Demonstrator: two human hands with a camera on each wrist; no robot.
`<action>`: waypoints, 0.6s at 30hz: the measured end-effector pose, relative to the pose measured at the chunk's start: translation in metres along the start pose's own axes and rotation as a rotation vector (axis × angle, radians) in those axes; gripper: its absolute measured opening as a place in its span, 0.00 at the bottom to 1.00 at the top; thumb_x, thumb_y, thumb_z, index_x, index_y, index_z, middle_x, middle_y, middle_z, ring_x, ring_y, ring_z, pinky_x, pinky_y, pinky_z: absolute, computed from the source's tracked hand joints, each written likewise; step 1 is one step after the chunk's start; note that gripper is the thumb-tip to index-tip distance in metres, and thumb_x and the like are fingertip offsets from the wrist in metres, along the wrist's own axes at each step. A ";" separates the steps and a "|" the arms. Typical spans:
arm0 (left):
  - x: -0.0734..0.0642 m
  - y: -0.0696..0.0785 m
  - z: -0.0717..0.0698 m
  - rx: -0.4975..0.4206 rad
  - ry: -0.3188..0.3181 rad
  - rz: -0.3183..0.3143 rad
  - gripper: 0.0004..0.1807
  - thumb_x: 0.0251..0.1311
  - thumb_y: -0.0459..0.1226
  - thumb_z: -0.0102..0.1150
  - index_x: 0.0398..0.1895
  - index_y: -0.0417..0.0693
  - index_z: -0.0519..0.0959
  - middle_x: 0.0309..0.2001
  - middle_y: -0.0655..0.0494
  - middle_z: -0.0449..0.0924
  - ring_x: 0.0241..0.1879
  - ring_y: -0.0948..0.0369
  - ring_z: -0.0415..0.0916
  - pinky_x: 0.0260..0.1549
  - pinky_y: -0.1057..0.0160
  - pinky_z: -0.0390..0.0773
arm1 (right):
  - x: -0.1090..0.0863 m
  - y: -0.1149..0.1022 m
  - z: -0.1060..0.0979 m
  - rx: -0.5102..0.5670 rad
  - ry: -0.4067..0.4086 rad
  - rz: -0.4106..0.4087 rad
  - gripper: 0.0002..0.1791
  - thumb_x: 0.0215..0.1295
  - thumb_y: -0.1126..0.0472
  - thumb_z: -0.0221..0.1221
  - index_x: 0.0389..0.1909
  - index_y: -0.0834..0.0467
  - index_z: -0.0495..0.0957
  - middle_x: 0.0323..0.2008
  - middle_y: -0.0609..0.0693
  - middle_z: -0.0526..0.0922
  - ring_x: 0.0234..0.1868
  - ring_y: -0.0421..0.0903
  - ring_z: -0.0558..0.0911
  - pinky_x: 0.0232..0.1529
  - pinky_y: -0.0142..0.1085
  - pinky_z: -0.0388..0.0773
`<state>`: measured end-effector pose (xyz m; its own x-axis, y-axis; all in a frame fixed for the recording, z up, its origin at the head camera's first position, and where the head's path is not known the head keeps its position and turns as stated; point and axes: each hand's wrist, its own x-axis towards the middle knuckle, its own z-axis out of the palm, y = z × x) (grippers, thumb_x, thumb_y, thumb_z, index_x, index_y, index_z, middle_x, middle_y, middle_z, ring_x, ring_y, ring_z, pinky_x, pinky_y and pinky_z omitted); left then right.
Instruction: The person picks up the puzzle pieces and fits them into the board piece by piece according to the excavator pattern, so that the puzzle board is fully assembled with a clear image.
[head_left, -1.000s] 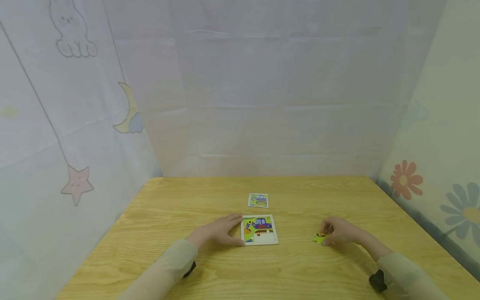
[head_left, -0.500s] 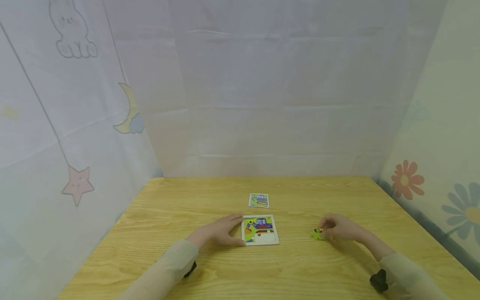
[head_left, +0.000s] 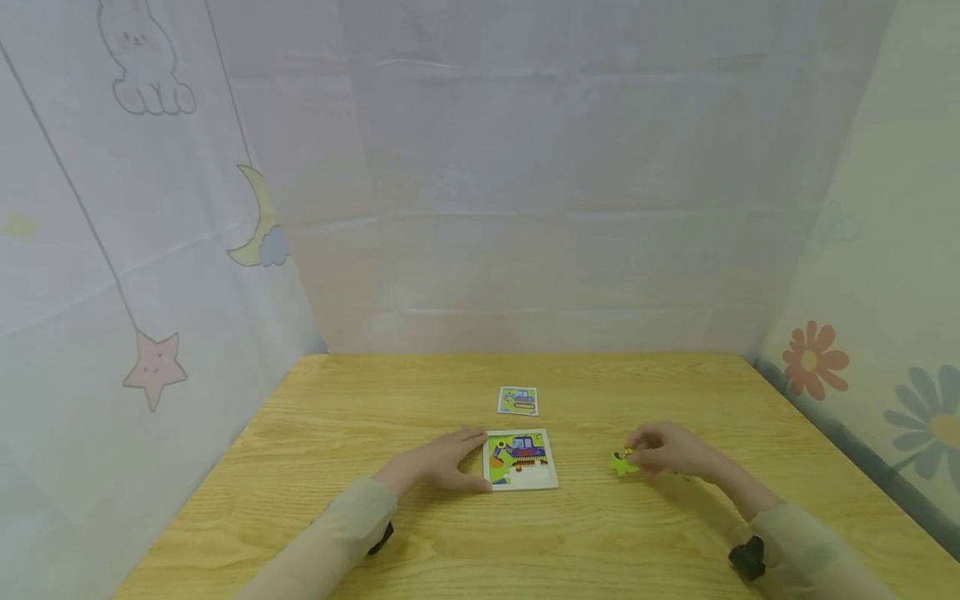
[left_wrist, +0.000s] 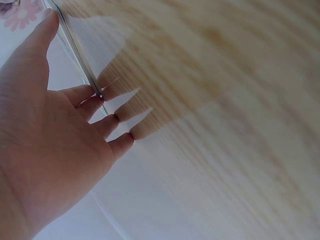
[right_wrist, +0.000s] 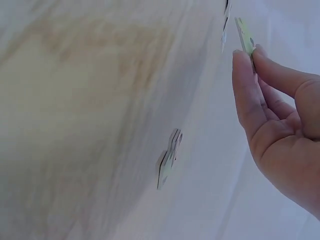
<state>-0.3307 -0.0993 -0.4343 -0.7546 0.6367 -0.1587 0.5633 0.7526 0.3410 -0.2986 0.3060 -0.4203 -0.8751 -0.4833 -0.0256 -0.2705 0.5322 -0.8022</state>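
My right hand point(head_left: 666, 450) pinches a green jigsaw piece point(head_left: 622, 462) between thumb and fingertips, raised over the table right of the puzzle board. In the right wrist view the piece point(right_wrist: 244, 37) appears nearly edge-on. My left hand point(head_left: 446, 462) rests along the left side of the white-framed puzzle board point(head_left: 531, 478), thumb at the near corner and fingers at the far one. Its fingers point(left_wrist: 120, 144) are spread and touch the table. The board's picture shows a purple digger, with a bare white area at its lower right.
A small picture card point(head_left: 517, 401) with the same digger lies behind the board. Another loose jigsaw piece point(right_wrist: 170, 159) lies on the wooden table point(head_left: 360, 400) below my right hand. Printed cloth hangs around the table's back and sides.
My right hand has lifted the jigsaw piece and carried it left toward the board. My left hand and the board stay in place.
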 end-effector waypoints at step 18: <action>0.001 -0.001 0.000 0.001 -0.002 -0.004 0.48 0.56 0.61 0.55 0.73 0.45 0.53 0.74 0.49 0.49 0.72 0.48 0.46 0.70 0.48 0.52 | 0.026 -0.017 0.018 0.094 0.016 0.002 0.19 0.65 0.53 0.57 0.46 0.65 0.72 0.33 0.63 0.80 0.33 0.55 0.82 0.33 0.44 0.84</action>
<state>-0.3316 -0.0993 -0.4350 -0.7561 0.6342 -0.1617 0.5608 0.7551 0.3396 -0.3091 0.2721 -0.4184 -0.8821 -0.4707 -0.0181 -0.2309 0.4655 -0.8544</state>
